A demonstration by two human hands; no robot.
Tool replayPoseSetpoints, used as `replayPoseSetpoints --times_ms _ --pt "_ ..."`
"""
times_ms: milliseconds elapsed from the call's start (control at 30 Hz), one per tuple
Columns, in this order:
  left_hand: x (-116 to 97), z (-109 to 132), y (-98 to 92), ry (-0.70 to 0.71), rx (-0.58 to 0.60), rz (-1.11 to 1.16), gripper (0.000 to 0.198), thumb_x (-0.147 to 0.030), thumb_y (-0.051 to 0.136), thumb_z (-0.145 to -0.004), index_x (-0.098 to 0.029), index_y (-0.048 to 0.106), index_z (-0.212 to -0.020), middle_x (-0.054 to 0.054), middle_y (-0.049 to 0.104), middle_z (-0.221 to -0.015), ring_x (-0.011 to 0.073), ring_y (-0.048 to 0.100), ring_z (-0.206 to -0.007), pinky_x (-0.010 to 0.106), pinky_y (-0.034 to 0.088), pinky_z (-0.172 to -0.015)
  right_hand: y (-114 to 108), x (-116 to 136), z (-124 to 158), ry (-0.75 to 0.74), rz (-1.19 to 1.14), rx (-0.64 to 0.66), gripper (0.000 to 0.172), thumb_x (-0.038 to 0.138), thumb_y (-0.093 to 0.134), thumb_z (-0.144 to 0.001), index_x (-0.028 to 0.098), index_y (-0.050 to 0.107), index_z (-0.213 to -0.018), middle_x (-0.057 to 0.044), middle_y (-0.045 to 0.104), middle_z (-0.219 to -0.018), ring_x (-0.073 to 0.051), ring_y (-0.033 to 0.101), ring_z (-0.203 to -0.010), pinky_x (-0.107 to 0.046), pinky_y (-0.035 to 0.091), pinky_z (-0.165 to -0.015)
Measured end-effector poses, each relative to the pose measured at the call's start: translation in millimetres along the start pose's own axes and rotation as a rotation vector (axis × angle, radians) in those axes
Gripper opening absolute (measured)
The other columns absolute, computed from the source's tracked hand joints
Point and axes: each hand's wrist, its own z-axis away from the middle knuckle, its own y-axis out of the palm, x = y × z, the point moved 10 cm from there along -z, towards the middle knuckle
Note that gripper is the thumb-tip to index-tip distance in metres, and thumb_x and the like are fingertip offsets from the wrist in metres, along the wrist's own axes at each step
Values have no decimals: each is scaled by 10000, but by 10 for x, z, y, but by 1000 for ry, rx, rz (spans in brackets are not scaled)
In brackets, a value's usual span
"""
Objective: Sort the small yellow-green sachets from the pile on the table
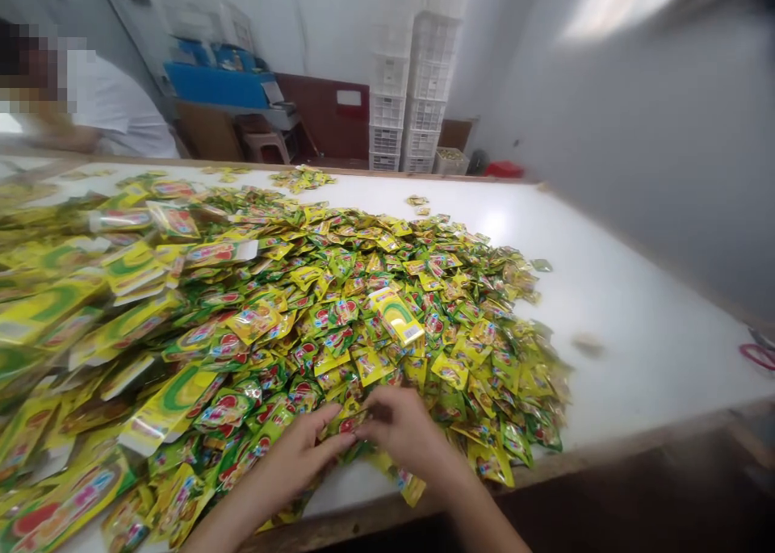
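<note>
Low over the near edge of a large heap of small shiny packets point(363, 363), my two hands meet almost fingertip to fingertip. My left hand point(303, 452) has its thumb and forefinger at a small green and yellow packet point(347, 425) with a red fruit picture. From the other side, my right hand point(403, 432) pinches at the same packet with curled fingers; the fingertips partly hide it. A yellow carton point(396, 316) lies on the heap just beyond my hands. More flat yellow cartons point(175, 404) are spread over the packets to the left.
The white table point(630, 311) has a wooden edge point(654, 444) on my side. A few stray packets point(417, 202) lie near its far side. Across it, a person in white point(121, 101) sits at the left. White crates point(424, 93) are stacked by the back wall.
</note>
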Motion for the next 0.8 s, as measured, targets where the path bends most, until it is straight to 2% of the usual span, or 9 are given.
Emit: replayPoseSetpoints --times_ms 100,200,300,400,467,533,633,700,800 --pt "140 -35 -19 44 -90 -161 286 -327 667 -788 -254 738 -1055 61 760 -1069 287 684 -1027 392 541 -908 -121 36 33 -44 64 -94 333 176 814 -679 229 700 -988 64 565 -675 -125 531 -619 -204 391 -551" --pt "225 -70 -26 76 -201 -261 389 -282 638 -786 -265 694 -1171 90 696 -1242 307 636 -1153 442 501 -985 -184 179 108 -141 121 -103 252 185 798 -722 240 735 -959 10 638 -857 -162 598 -795 -234 444 -694" --pt "-12 -186 106 148 -116 -311 332 -199 604 -786 -272 695 -1096 81 723 -1169 293 657 -1101 423 524 -939 -271 220 181 -153 77 -93 148 180 707 -823 241 744 -952 3 689 -868 -175 624 -830 -249 446 -756" --pt "-418 -440 128 128 -10 -185 284 -215 624 -791 -252 645 -1072 47 748 -939 246 710 -894 345 562 -784 -484 104 238 -90 1 -204 166 157 660 -842 233 734 -970 4 705 -861 -172 624 -793 -245 445 -726" --pt "-628 -693 -74 47 -143 -38 382 -358 607 -836 -230 562 -1193 28 720 -793 223 708 -690 315 557 -626 -579 -35 273 -27 -79 -258 114 178 677 -818 213 717 -920 8 685 -810 -165 604 -726 -235 437 -656" --pt "-749 -935 -305 -15 -367 31 590 -480 602 -828 -206 451 -1328 17 685 -715 218 671 -552 314 524 -529 -586 -149 302 10 -172 -262 104 162 697 -775 201 682 -870 20 648 -760 -156 580 -685 -225 426 -615" --pt "-857 -1210 -414 -4 -581 28 831 -456 758 -690 -165 399 -1382 5 640 -679 230 651 -578 334 509 -583 -545 -232 357 18 -262 -258 156 105 709 -703 193 638 -810 26 607 -737 -159 573 -716 -226 442 -640" --pt "-859 -1246 -422 27 -668 63 876 -394 799 -646 -158 391 -1385 4 634 -703 236 658 -671 341 511 -665 -520 -281 399 32 -332 -245 148 136 717 -710 191 629 -815 11 611 -758 -167 580 -730 -239 463 -648" --pt "-752 -1024 -447 66 -678 173 782 -401 785 -657 -151 448 -1318 31 674 -811 229 674 -791 331 527 -740 -534 -361 449 44 -484 -207 253 276 767 -732 190 645 -936 -25 643 -821 -170 589 -697 -255 493 -595"
